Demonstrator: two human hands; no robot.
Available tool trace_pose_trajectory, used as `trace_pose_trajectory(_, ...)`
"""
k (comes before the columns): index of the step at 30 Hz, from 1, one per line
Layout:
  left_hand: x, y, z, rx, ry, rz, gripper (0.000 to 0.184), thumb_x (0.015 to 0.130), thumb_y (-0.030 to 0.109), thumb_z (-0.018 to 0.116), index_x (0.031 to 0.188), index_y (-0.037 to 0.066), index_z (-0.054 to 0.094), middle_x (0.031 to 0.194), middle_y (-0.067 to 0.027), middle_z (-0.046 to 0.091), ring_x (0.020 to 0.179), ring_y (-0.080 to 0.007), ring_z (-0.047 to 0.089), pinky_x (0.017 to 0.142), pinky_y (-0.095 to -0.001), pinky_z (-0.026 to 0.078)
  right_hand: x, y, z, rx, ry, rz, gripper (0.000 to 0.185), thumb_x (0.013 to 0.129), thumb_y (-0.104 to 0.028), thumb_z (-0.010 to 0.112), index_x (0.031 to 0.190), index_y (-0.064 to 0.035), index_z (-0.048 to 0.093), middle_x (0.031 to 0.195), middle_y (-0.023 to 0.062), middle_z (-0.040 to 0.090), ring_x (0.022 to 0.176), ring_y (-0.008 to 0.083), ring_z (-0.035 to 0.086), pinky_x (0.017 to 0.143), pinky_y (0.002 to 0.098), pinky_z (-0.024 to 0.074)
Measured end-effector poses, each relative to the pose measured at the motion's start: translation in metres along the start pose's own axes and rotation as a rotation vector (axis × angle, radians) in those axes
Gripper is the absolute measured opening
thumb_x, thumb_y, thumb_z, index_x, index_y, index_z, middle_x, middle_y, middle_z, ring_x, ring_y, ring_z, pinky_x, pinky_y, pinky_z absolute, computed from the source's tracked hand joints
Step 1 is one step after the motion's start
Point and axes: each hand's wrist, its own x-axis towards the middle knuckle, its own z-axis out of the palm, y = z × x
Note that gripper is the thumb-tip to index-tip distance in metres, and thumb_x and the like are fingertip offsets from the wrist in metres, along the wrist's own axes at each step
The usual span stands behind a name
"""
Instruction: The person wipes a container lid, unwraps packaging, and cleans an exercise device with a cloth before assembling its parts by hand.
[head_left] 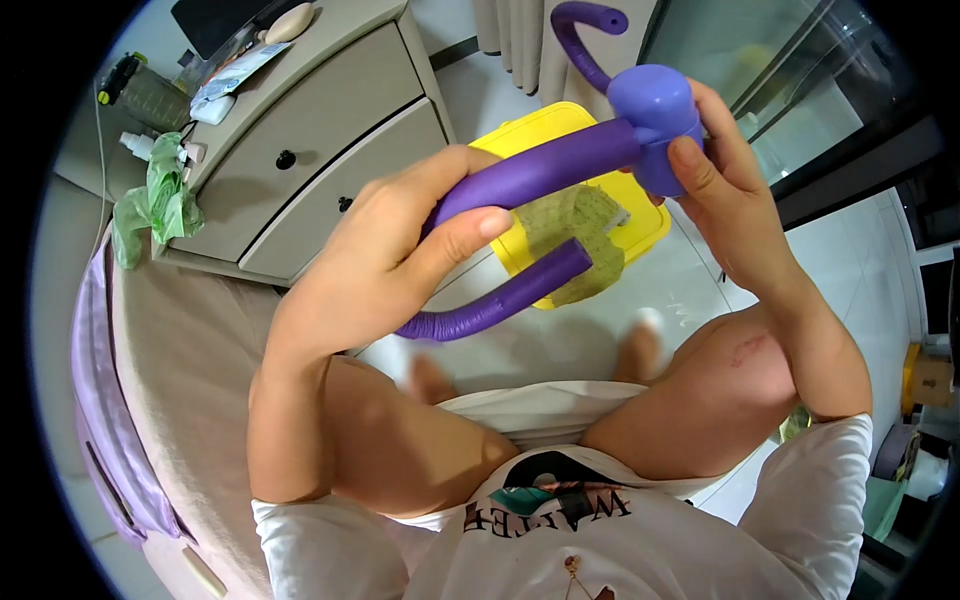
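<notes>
A purple foam-covered thigh exerciser [545,168] with curved arms and a round lighter-purple hub is held up in front of me, above my knees. My left hand [390,240] is wrapped around one padded arm, its thumb lying along the foam near the bend. The free end of that arm curls back below the thumb. My right hand [728,180] grips the hub, thumb on the near side; its other fingers are partly hidden behind. The second arm curves up and away from the hub at the top. Beneath the exerciser, a green cloth [585,265] lies over a yellow plastic container [640,225].
A grey chest of drawers [330,130] with black knobs stands at upper left, a green plastic bag [165,195] hanging at its corner. A beige bed or seat [200,380] is on the left. Dark-framed glass [830,110] stands at upper right. White tiles [690,290] cover the floor.
</notes>
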Motion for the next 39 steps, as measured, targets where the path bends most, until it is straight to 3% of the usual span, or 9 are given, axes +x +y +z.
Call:
trace_pose_trajectory(7, 0.006, 0.002, -0.001, 0.360, 0.065, 0.154, 0.033, 0.088, 0.025, 0.057, 0.107, -0.002, 0.054, 0.078, -0.0124, 0.057, 0.072, -0.0207, 0.056, 0.065, -0.0311, 0.043, 0.007, 0.001, 0.004, -0.088, -0.047, -0.096, 0.041, 0.091, -0.022, 0.054, 0.126, -0.0054, 0.039, 0.111, 0.0060, 0.053, 0.103, 0.0130, 0.051, 0.090, 0.0269, 0.0415)
trace_pose_trajectory(11, 0.010, -0.008, 0.009, 0.284, 0.078, 0.180, 0.027, 0.089, 0.021, 0.055, 0.102, -0.002, 0.054, 0.066, -0.0130, 0.052, 0.057, -0.0236, 0.050, 0.056, -0.0317, 0.041, 0.007, 0.001, 0.007, -0.186, -0.115, -0.082, 0.053, 0.091, -0.028, 0.055, 0.133, -0.0044, 0.032, 0.118, 0.0086, 0.051, 0.108, 0.0155, 0.051, 0.092, 0.0295, 0.0412)
trace_pose_trajectory(14, 0.013, -0.004, 0.016, 0.126, 0.094, 0.134, 0.027, 0.087, 0.025, 0.056, 0.091, -0.002, 0.057, 0.074, -0.0215, 0.058, 0.070, -0.0390, 0.056, 0.062, -0.0426, 0.043, 0.007, 0.000, 0.009, -0.170, -0.128, -0.077, 0.056, 0.090, -0.030, 0.056, 0.133, -0.0035, 0.031, 0.118, 0.0093, 0.051, 0.107, 0.0159, 0.051, 0.092, 0.0296, 0.0410)
trace_pose_trajectory(17, 0.015, -0.003, 0.019, 0.141, 0.074, 0.101, 0.026, 0.087, 0.024, 0.056, 0.090, -0.002, 0.056, 0.071, -0.0215, 0.057, 0.068, -0.0393, 0.055, 0.060, -0.0422, 0.043, 0.006, 0.004, 0.008, -0.229, -0.159, -0.073, 0.060, 0.090, -0.034, 0.056, 0.133, -0.0024, 0.029, 0.120, 0.0099, 0.048, 0.110, 0.0162, 0.049, 0.093, 0.0295, 0.0401)
trace_pose_trajectory(21, 0.018, -0.004, 0.022, 0.125, 0.061, 0.076, 0.026, 0.087, 0.022, 0.056, 0.090, -0.004, 0.056, 0.068, -0.0214, 0.057, 0.064, -0.0388, 0.056, 0.058, -0.0416, 0.043, 0.003, 0.011, 0.006, -0.363, -0.188, -0.103, 0.065, 0.089, -0.040, 0.053, 0.134, -0.0023, 0.024, 0.122, 0.0098, 0.043, 0.112, 0.0162, 0.045, 0.094, 0.0294, 0.0379)
trace_pose_trajectory(23, 0.020, -0.011, 0.028, 0.073, 0.073, 0.108, 0.018, 0.088, 0.015, 0.054, 0.089, -0.003, 0.056, 0.059, -0.0122, 0.050, 0.052, -0.0208, 0.048, 0.050, -0.0316, 0.039, 0.001, 0.012, 0.008, -0.385, -0.191, -0.072, 0.067, 0.089, -0.042, 0.052, 0.134, -0.0024, 0.023, 0.123, 0.0096, 0.041, 0.112, 0.0163, 0.044, 0.095, 0.0295, 0.0371)
trace_pose_trajectory(26, 0.021, -0.011, 0.031, 0.068, 0.096, 0.132, 0.017, 0.088, 0.014, 0.054, 0.088, -0.004, 0.056, 0.058, -0.0124, 0.050, 0.051, -0.0212, 0.047, 0.050, -0.0319, 0.039, 0.000, 0.017, 0.008, -0.395, -0.169, -0.063, 0.066, 0.090, -0.042, 0.052, 0.134, -0.0020, 0.023, 0.122, 0.0096, 0.040, 0.110, 0.0165, 0.044, 0.095, 0.0293, 0.0365)
trace_pose_trajectory(28, 0.022, -0.009, 0.032, 0.076, 0.088, 0.127, 0.018, 0.088, 0.014, 0.054, 0.088, -0.004, 0.056, 0.058, -0.0125, 0.051, 0.051, -0.0213, 0.048, 0.050, -0.0320, 0.039, -0.001, 0.021, 0.009, -0.442, -0.132, -0.249, 0.051, 0.092, -0.024, 0.052, 0.129, -0.0007, 0.027, 0.112, 0.0155, 0.049, 0.100, 0.0235, 0.053, 0.088, 0.0319, 0.0412)
trace_pose_trajectory(39, 0.028, 0.001, 0.023, 0.099, 0.080, 0.187, 0.023, 0.091, 0.019, 0.052, 0.093, -0.004, 0.056, 0.068, -0.0111, 0.057, 0.060, -0.0179, 0.053, 0.058, -0.0293, 0.043, 0.003, -0.003, 0.002, -0.262, -0.083, -0.107, 0.059, 0.088, -0.030, 0.059, 0.132, -0.0021, 0.030, 0.116, 0.0093, 0.050, 0.106, 0.0154, 0.051, 0.091, 0.0283, 0.0414)
